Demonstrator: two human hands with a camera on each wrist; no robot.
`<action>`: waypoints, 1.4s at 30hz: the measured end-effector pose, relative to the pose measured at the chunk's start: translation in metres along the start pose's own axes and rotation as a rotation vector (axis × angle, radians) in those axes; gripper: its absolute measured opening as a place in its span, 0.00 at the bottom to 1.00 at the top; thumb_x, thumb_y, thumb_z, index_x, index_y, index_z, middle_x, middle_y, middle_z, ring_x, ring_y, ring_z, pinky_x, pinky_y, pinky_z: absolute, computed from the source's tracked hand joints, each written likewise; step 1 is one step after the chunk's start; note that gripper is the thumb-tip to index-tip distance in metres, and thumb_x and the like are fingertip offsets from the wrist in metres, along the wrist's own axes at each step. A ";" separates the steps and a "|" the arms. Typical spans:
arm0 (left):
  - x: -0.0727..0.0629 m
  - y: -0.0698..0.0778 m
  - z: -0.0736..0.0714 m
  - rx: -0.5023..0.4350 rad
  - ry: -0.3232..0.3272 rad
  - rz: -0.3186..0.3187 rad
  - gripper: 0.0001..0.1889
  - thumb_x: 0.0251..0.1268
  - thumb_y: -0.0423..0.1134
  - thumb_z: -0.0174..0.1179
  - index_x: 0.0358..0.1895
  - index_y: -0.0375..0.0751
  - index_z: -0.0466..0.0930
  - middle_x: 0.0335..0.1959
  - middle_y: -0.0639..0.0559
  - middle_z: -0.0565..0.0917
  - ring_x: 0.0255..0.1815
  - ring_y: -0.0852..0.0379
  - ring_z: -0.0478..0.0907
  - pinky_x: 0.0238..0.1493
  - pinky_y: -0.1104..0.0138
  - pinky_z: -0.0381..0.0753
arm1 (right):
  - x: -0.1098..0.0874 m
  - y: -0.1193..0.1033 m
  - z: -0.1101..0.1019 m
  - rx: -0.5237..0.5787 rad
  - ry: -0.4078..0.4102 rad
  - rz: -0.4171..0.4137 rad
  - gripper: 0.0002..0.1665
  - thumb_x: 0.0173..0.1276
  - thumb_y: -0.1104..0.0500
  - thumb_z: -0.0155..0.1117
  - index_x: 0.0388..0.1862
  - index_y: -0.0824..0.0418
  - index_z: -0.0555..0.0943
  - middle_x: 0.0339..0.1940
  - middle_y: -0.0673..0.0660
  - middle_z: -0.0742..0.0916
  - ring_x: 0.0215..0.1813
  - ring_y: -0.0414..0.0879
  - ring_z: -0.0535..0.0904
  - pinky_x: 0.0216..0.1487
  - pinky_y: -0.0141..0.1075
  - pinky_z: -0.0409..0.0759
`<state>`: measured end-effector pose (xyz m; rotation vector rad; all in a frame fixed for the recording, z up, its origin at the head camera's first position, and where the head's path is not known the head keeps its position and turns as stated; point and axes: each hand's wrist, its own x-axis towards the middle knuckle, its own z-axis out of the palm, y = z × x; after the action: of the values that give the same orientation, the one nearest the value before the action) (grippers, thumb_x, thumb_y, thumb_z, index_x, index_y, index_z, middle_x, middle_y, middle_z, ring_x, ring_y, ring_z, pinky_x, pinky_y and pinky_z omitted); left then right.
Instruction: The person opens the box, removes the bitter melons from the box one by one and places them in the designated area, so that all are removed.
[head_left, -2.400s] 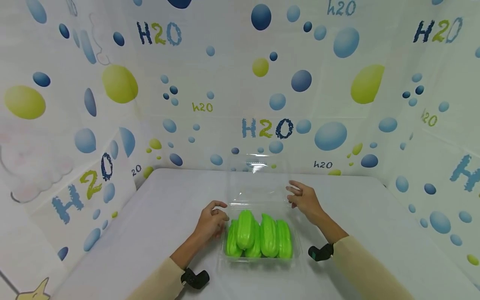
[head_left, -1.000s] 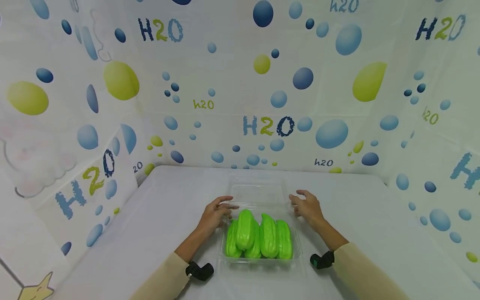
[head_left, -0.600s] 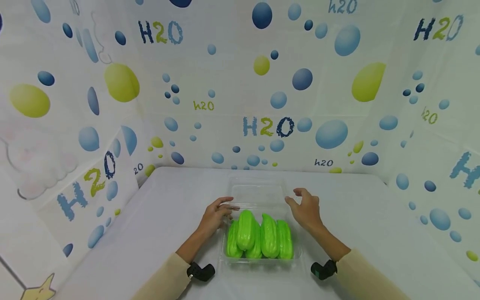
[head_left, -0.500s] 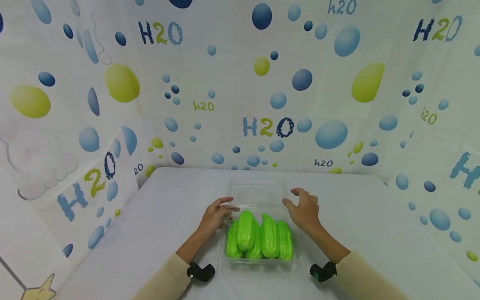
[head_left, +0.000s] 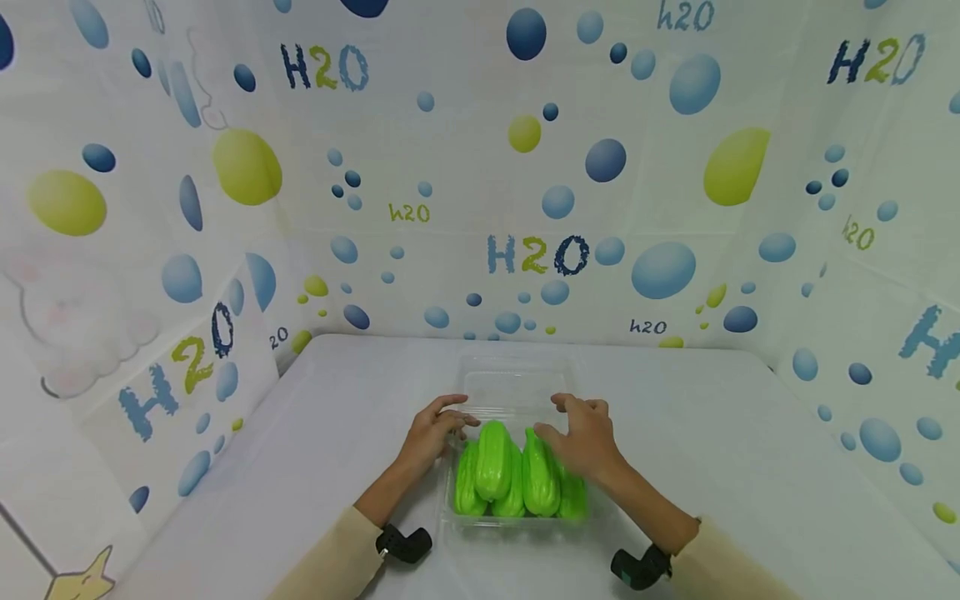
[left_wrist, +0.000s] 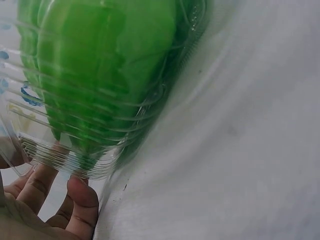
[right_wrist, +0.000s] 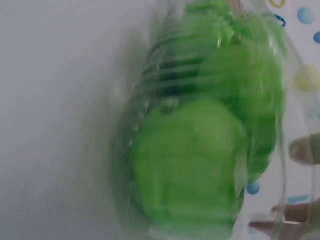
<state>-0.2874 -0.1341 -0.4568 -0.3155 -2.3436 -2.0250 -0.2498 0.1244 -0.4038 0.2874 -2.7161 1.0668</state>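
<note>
A clear plastic clamshell container (head_left: 517, 522) stands on the white table with its lid (head_left: 513, 382) folded back flat behind it. Inside lie several bright green, glossy, elongated, ridged vegetable-like pieces (head_left: 493, 462), side by side, one resting higher than its neighbours. My left hand (head_left: 426, 437) grips the container's back left corner, fingers over the rim; in the left wrist view, fingertips (left_wrist: 82, 192) touch the outer wall. Over the container's right side hovers my right hand (head_left: 588, 437), thumb and fingers spread, partly hiding the rightmost green piece. Whether it touches a piece I cannot tell.
The white-covered table (head_left: 360, 375) spreads around the container. Behind and at both sides hangs a white cloth (head_left: 465, 167) printed with blue and yellow-green drops and H2O lettering. Black wrist cameras (head_left: 405, 546) sit at both cuffs.
The lid has come down from upright to lying flat at the back. My right hand has moved from the lid's right side leftward over the green pieces. My left hand stays at the back left corner.
</note>
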 end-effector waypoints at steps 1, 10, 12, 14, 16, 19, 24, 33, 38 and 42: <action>0.000 0.001 0.000 -0.002 0.000 0.000 0.22 0.74 0.32 0.50 0.69 0.35 0.71 0.46 0.42 0.89 0.34 0.56 0.79 0.22 0.70 0.68 | -0.002 -0.003 0.001 -0.007 -0.015 0.004 0.33 0.69 0.51 0.68 0.67 0.66 0.76 0.60 0.65 0.83 0.68 0.65 0.64 0.63 0.63 0.67; -0.001 0.003 0.001 -0.012 0.001 -0.010 0.22 0.75 0.33 0.51 0.69 0.36 0.72 0.47 0.41 0.88 0.36 0.54 0.78 0.22 0.69 0.68 | -0.021 -0.017 0.007 -0.103 -0.123 -0.021 0.38 0.69 0.46 0.67 0.69 0.70 0.74 0.58 0.65 0.85 0.65 0.66 0.69 0.59 0.62 0.73; -0.001 0.002 0.001 -0.007 0.003 -0.018 0.22 0.75 0.33 0.51 0.69 0.36 0.72 0.47 0.42 0.89 0.36 0.55 0.78 0.23 0.69 0.69 | -0.024 -0.018 0.009 -0.110 -0.141 -0.029 0.39 0.70 0.46 0.66 0.69 0.71 0.73 0.60 0.66 0.84 0.65 0.67 0.69 0.60 0.63 0.72; -0.001 0.002 0.000 -0.004 0.006 -0.024 0.22 0.75 0.33 0.51 0.69 0.37 0.72 0.47 0.43 0.89 0.36 0.55 0.78 0.24 0.69 0.69 | -0.027 -0.019 0.010 -0.113 -0.154 -0.039 0.39 0.70 0.46 0.66 0.69 0.71 0.73 0.59 0.66 0.85 0.65 0.67 0.69 0.60 0.64 0.71; 0.000 0.001 0.000 -0.003 0.009 -0.031 0.22 0.75 0.33 0.51 0.69 0.37 0.72 0.47 0.43 0.89 0.36 0.55 0.78 0.24 0.69 0.70 | -0.028 -0.019 0.011 -0.119 -0.163 -0.050 0.39 0.70 0.45 0.65 0.69 0.71 0.73 0.57 0.66 0.85 0.64 0.68 0.69 0.60 0.65 0.71; 0.000 0.000 0.000 -0.008 0.009 -0.033 0.22 0.75 0.33 0.50 0.69 0.37 0.72 0.46 0.43 0.89 0.36 0.55 0.78 0.24 0.69 0.70 | -0.029 -0.018 0.012 -0.134 -0.176 -0.051 0.39 0.70 0.44 0.64 0.69 0.71 0.73 0.56 0.67 0.85 0.65 0.69 0.70 0.59 0.65 0.71; -0.001 0.000 0.000 -0.013 0.006 -0.036 0.22 0.75 0.33 0.50 0.70 0.37 0.72 0.46 0.44 0.89 0.36 0.54 0.78 0.24 0.69 0.70 | -0.031 -0.016 0.015 -0.161 -0.179 -0.064 0.38 0.70 0.45 0.65 0.68 0.71 0.73 0.59 0.68 0.84 0.65 0.69 0.70 0.60 0.65 0.71; 0.001 0.000 0.000 -0.020 0.007 -0.022 0.22 0.75 0.33 0.50 0.69 0.36 0.72 0.46 0.43 0.89 0.36 0.54 0.78 0.24 0.69 0.70 | -0.031 -0.012 0.022 -0.198 -0.117 -0.124 0.33 0.69 0.52 0.60 0.65 0.74 0.73 0.47 0.64 0.85 0.60 0.65 0.71 0.58 0.62 0.71; 0.000 -0.001 0.001 -0.017 0.003 -0.024 0.22 0.75 0.33 0.50 0.70 0.36 0.72 0.46 0.43 0.89 0.36 0.55 0.79 0.24 0.70 0.70 | -0.030 -0.011 0.025 -0.174 -0.091 -0.148 0.30 0.68 0.57 0.57 0.64 0.75 0.74 0.36 0.58 0.83 0.56 0.63 0.71 0.55 0.59 0.71; -0.001 0.001 0.001 -0.014 0.006 -0.021 0.22 0.75 0.33 0.51 0.70 0.35 0.72 0.47 0.42 0.89 0.36 0.54 0.79 0.24 0.69 0.70 | -0.029 -0.011 0.024 -0.105 -0.109 -0.119 0.30 0.69 0.58 0.56 0.66 0.74 0.73 0.34 0.55 0.81 0.57 0.62 0.70 0.55 0.57 0.70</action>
<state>-0.2860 -0.1329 -0.4560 -0.2869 -2.3405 -2.0490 -0.2225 0.1029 -0.4212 0.4970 -2.7984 0.8976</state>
